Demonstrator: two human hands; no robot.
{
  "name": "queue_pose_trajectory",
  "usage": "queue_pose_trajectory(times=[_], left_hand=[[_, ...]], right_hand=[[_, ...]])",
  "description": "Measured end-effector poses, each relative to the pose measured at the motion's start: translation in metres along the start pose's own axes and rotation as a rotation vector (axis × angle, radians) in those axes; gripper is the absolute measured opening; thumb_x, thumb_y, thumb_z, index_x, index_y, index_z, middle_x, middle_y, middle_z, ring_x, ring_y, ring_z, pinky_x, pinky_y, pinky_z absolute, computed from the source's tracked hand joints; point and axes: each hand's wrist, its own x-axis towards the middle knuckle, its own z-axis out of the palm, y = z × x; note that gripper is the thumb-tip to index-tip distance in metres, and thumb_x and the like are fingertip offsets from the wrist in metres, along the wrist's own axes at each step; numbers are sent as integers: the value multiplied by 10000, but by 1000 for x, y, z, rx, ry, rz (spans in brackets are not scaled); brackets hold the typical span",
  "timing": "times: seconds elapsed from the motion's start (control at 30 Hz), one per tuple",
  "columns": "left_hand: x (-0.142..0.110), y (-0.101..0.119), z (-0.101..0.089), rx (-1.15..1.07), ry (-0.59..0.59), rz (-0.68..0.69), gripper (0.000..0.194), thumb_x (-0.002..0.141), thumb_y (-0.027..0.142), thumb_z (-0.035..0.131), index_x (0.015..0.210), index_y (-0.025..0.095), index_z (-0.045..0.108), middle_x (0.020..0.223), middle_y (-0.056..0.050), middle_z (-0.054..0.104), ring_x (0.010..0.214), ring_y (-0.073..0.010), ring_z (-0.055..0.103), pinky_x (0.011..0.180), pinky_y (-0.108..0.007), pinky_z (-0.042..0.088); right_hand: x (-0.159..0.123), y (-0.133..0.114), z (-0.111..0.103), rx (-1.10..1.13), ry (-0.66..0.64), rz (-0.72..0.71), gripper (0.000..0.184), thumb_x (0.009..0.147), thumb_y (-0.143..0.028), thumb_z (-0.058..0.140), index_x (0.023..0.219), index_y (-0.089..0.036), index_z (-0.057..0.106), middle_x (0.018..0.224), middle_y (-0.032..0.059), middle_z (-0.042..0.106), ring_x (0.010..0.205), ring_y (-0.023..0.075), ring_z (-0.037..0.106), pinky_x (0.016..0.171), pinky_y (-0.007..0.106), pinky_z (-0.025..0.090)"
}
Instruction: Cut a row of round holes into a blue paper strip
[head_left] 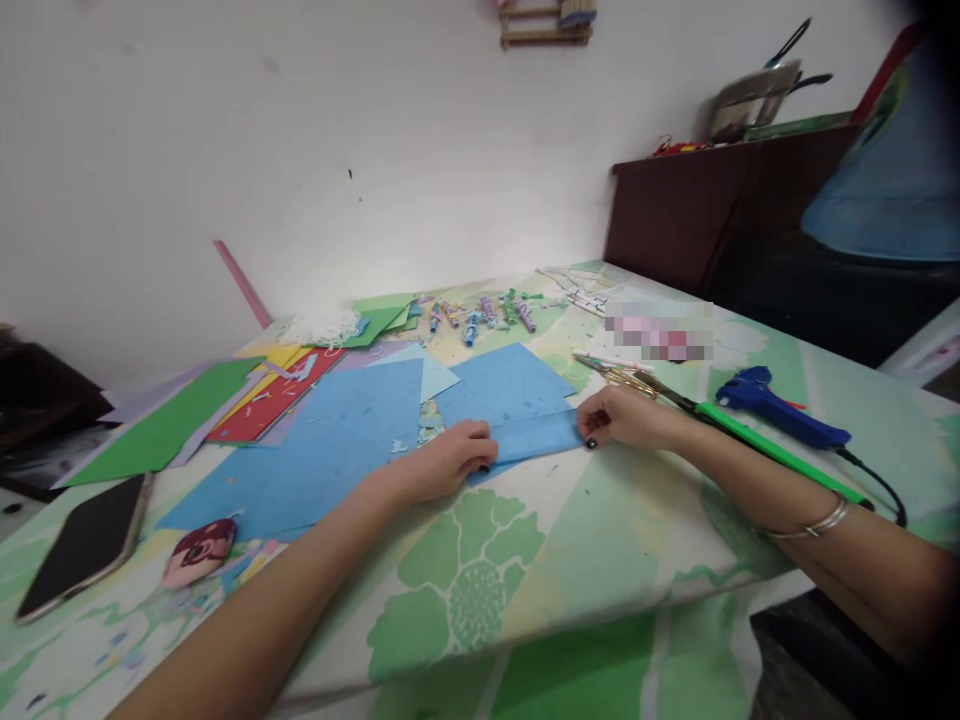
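Blue paper strip [534, 436] is mid-frame, just right of centre, directly between the hands. Long axis runs left-right, right end a touch higher in frame. Neither hand is nearer: left hand [457, 460] is pinched on the left end, right hand [616, 418] on the right end. Strip overlaps the near part of a blue sheet [510, 378] on the bench [600, 540]; can't tell if it's folded. Left forearm comes up from lower left, right one in from the right edge, fingers curled, knuckles up.
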Motion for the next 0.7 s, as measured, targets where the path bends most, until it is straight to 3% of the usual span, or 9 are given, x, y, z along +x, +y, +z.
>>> queue_pose_trajectory(times=[0.2, 0.43, 0.53, 0.7], left_hand=[[0, 7, -4, 33, -43, 23, 195, 755, 10, 392, 659, 175, 433, 881, -21, 455, 830, -151, 442, 748, -258, 357], [-4, 5, 6, 31, 62, -49, 180, 787, 28, 373, 817, 189, 446, 884, -37, 480, 840, -164, 444, 767, -274, 376], [-2, 3, 7, 21, 68, -68, 166, 804, 42, 358, 787, 185, 439, 841, -37, 481, 805, -165, 447, 753, -283, 381], [2, 7, 4, 27, 22, -57, 159, 798, 51, 378, 729, 186, 427, 778, -21, 469, 757, -159, 443, 710, -273, 371]], right_hand=[[-4, -15, 3, -128, 37, -15, 161, 590, -28, 570, 600, -182, 616, 568, -19, 597, 567, 129, 533, 539, 227, 334], [-7, -38, 36, -228, 174, -100, 201, 668, -15, 462, 719, -164, 587, 780, 62, 610, 738, 166, 527, 654, 244, 340], [-1, -37, 42, -223, 168, -96, 234, 634, 9, 441, 708, -153, 591, 754, 60, 605, 711, 158, 519, 641, 236, 336], [13, -36, 31, -176, 73, -72, 257, 578, 16, 445, 651, -157, 620, 652, 15, 628, 636, 126, 536, 583, 198, 342]])
